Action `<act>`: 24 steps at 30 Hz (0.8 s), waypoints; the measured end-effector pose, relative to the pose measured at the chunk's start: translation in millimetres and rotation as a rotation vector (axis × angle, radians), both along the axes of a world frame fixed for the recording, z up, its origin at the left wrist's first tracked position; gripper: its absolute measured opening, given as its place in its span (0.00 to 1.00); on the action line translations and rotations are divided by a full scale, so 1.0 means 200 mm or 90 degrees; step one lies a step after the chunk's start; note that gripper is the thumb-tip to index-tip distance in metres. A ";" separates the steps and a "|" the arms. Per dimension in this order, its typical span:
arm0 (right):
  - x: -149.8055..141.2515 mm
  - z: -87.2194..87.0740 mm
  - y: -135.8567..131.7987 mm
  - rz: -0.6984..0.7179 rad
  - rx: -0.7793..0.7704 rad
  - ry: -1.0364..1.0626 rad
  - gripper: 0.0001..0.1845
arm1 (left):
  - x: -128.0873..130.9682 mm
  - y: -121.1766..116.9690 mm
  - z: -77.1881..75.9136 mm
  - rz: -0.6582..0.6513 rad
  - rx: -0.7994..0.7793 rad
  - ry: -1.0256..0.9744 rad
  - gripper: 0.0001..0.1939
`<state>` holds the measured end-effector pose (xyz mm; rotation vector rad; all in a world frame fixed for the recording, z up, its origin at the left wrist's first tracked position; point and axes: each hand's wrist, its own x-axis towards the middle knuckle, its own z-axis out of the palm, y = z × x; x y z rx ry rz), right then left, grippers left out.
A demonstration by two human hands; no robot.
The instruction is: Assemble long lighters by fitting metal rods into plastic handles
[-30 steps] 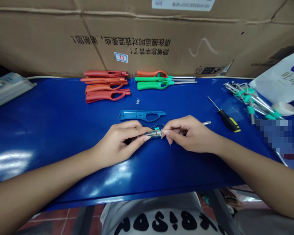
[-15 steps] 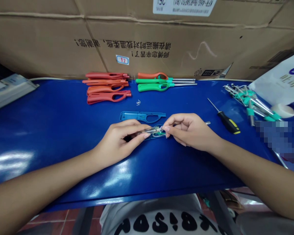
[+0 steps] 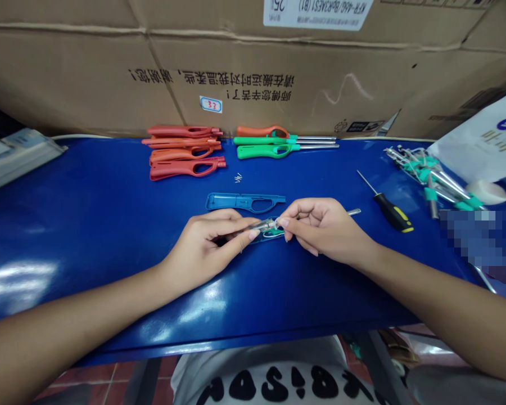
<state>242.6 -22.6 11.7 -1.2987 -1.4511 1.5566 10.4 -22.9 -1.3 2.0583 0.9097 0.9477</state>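
Note:
My left hand point(image 3: 213, 239) is closed on a clear lighter fuel tank point(image 3: 262, 225) with a metallic end, held between thumb and fingers. At the tank's right tip, my right hand point(image 3: 316, 228) pinches a small white piece, partly hidden by the fingertips. Below both hands lies a blue lighter shell half point(image 3: 274, 236) with a green part and a white wire in it. A metal tube end point(image 3: 355, 212) pokes out beyond my right hand. Just behind, a second blue shell half point(image 3: 245, 202) lies with its hollow side up.
Several red and orange lighter shells point(image 3: 188, 167) lie at the back left. Assembled lighters point(image 3: 263, 151) with metal tubes lie beside them. Tiny white pins point(image 3: 238, 178) sit mid-table. To the right are a screwdriver point(image 3: 392, 212) and a pile of metal tubes with green parts point(image 3: 436, 174). A cardboard box point(image 3: 253, 62) stands behind.
Both hands stay almost in place, still gripping the tank and its white tip. The tank and the metal tube end have tilted slightly.

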 end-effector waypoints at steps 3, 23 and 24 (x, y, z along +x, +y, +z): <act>0.01 -0.01 0.01 0.015 -0.011 0.007 0.10 | 0.00 0.00 0.00 0.003 0.005 0.006 0.11; 0.03 0.01 0.02 0.040 -0.029 -0.014 0.14 | -0.02 0.01 -0.01 -0.007 0.091 0.050 0.12; 0.03 0.01 0.02 0.038 -0.031 -0.014 0.14 | -0.02 0.01 -0.01 -0.004 0.092 0.046 0.12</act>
